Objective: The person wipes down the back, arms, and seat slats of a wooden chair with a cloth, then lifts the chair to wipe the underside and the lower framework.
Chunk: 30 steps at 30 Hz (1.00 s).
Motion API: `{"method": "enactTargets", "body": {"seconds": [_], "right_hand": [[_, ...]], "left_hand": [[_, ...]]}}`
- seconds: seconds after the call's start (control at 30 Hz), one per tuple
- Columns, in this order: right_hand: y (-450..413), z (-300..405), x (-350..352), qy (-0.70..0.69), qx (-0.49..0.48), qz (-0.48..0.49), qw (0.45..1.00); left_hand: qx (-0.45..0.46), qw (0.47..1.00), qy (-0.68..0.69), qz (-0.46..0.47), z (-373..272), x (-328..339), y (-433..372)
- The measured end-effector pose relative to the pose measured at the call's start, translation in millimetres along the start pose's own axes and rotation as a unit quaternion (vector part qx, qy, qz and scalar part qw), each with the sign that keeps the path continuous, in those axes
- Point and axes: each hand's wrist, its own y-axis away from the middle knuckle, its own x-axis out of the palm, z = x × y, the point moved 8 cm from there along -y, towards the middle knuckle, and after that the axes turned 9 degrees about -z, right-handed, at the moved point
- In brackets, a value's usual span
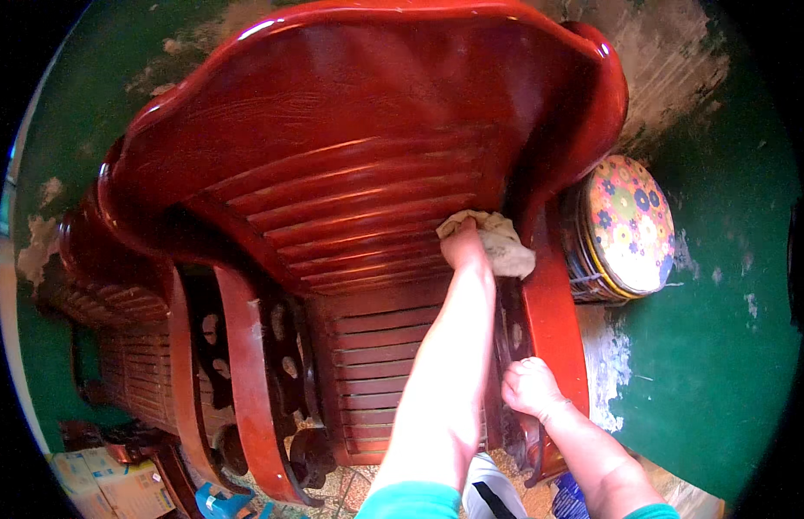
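Note:
My left hand [465, 248] is closed on a beige cloth [506, 250], which lies against the right end of the slatted backrest of a glossy red-brown wooden chair [376, 84]. The cloth hangs over towards the inner side of the right armrest [552, 324]. Lower down, my right hand [533, 387] rests with curled fingers at the inner edge of that armrest; whether it grips the edge cannot be told. Below the backrest, the slatted seat [376, 363] is partly hidden by my left forearm.
A round container with a flowered lid [632, 227] stands right of the chair, by the green wall [720, 344] with peeling paint. Another slatted wooden seat [136, 363] is at the left. A cardboard box [116, 483] and a blue plastic object [221, 503] are at the lower left.

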Motion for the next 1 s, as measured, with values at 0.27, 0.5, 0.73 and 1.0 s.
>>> {"method": "enactTargets", "body": {"seconds": [0.27, 0.5, 0.73, 1.0], "right_hand": [[3, -5, -4, -0.002, 0.030, -0.012, 0.999], [6, -16, -6, 0.010, 0.035, 0.004, 0.999], [0, -4, -2, -0.004, 0.012, -0.019, 1.000], [5, -11, -7, 0.005, 0.032, -0.015, 0.999]], "left_hand": [[0.142, 0.987, 0.069, -0.006, -224, -125, -74], [0.076, 0.989, -0.044, 0.122, -151, -51, -32], [-0.044, 0.997, 0.037, 0.047, -39, 26, 34], [0.072, 0.992, -0.106, 0.002, -147, -74, -49]]}}
